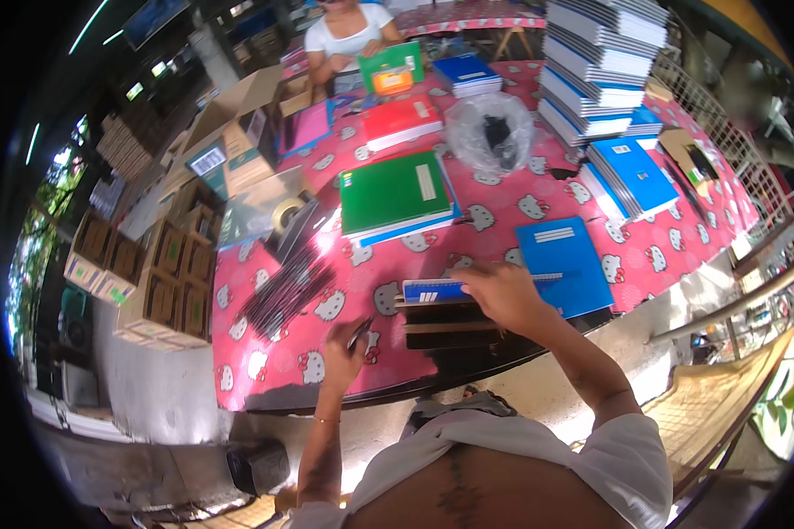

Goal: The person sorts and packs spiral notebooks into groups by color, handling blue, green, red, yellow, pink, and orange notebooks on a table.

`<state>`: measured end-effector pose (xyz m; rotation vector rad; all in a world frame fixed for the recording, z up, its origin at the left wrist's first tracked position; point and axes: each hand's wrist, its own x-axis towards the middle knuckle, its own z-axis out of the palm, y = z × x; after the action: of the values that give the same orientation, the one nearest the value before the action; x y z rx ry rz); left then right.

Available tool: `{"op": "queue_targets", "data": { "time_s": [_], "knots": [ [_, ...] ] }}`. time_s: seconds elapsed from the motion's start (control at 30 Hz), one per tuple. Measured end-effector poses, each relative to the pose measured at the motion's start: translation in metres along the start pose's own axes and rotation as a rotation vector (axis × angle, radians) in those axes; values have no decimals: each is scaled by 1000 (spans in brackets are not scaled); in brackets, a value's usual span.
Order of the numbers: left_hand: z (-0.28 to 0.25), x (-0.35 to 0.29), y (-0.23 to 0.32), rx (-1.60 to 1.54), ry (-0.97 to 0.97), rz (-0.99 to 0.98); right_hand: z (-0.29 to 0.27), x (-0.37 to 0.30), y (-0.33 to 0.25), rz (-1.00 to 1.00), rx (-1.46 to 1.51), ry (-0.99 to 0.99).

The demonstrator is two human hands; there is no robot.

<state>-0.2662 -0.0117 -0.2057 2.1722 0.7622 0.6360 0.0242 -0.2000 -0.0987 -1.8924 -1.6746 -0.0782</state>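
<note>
A small dark box (pixel 450 336) stands at the near table edge, with a blue item bearing white marks (pixel 434 291) along its far side. My right hand (pixel 507 298) reaches over the box from the right, its fingers closed on the top edge of that blue item. To the left of the box, my left hand (pixel 340 360) is closed around a small dark object (pixel 359 336) whose kind I cannot make out. A flat blue notebook (pixel 566 256) lies beyond my right wrist. Further left rests a bundle of thin dark strips (pixel 287 291).
Green (pixel 393 196) and red (pixel 401 121) notebook stacks sit mid-table on the pink cloth. A clear plastic bag (pixel 490 132) is beside them. Tall notebook stacks (pixel 595 75) rise at the far right. Cardboard boxes (pixel 172 282) stand left. Across the table, a person (pixel 348 40) holds a green folder.
</note>
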Motion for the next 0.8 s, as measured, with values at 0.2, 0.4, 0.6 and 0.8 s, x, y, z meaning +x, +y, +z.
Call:
{"op": "queue_targets", "data": {
  "time_s": [0.2, 0.4, 0.6, 0.8],
  "knots": [
    [24, 43, -15, 500, 217, 295, -163, -6, 19, 178, -187, 320],
    [71, 206, 21, 586, 104, 594, -98, -33, 101, -107, -452, -58],
    [58, 243, -15, 526, -19, 558, -10, -50, 80, 194, 167, -120],
    [7, 224, 160, 512, 225, 712, -11, -24, 71, 274, 199, 439]
  ]
}}
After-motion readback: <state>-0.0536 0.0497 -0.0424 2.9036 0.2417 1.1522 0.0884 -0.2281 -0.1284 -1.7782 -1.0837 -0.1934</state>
